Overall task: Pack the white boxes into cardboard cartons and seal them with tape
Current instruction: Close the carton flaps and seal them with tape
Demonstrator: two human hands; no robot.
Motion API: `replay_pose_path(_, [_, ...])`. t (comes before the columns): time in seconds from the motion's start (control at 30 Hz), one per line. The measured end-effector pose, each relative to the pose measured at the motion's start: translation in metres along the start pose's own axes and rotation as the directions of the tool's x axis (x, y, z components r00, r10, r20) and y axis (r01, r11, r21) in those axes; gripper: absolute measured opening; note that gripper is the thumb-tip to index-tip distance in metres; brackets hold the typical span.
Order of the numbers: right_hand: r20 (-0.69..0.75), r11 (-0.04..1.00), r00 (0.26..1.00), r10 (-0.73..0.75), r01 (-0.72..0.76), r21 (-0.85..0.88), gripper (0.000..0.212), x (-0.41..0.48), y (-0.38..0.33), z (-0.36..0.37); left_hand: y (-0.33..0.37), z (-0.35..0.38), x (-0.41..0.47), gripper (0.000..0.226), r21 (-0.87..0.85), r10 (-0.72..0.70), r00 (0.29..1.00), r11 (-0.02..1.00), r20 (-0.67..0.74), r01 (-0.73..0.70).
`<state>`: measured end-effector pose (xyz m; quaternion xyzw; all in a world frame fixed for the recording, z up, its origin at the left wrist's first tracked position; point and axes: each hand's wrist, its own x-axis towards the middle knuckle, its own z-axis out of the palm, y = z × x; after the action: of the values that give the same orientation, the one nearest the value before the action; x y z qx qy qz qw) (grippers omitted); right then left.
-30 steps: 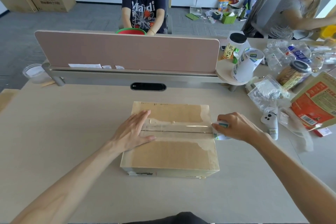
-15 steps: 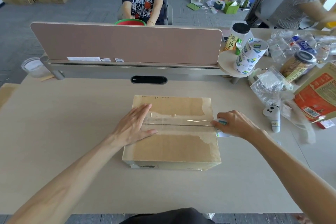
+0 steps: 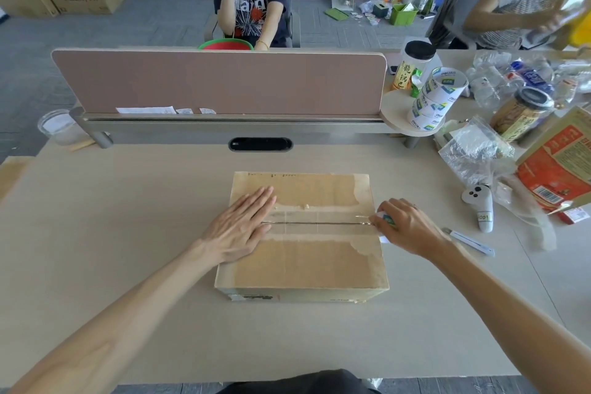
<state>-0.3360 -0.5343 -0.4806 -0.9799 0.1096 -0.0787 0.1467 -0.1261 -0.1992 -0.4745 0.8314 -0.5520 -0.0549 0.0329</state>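
Carton (image 3: 303, 259) sits frame centre; I see left hand (image 3: 238, 227) flat, fingers spread, on top, right hand (image 3: 404, 227) gripping tape roll (image 3: 385, 221) at its right edge.

The carton (image 3: 303, 253) is plain brown, with a paler band across its middle. It sits on a beige table (image 3: 128, 201), and a dusty pink divider (image 3: 220, 83) stands at the far side. At the right lie a white controller (image 3: 478, 205) and an orange-red printed packet (image 3: 556, 169).

A closed brown cardboard carton (image 3: 303, 253) lies flat, clear tape (image 3: 316, 222) along its centre seam.
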Motion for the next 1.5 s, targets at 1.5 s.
replay_pose_path(1.5, [0.458, 0.825, 0.877, 0.147, -0.364, 0.432, 0.031, 0.012, 0.056, 0.034, 0.205, -0.010, 0.168, 0.107, -0.041, -0.413, 0.817, 0.883, 0.404, 0.467])
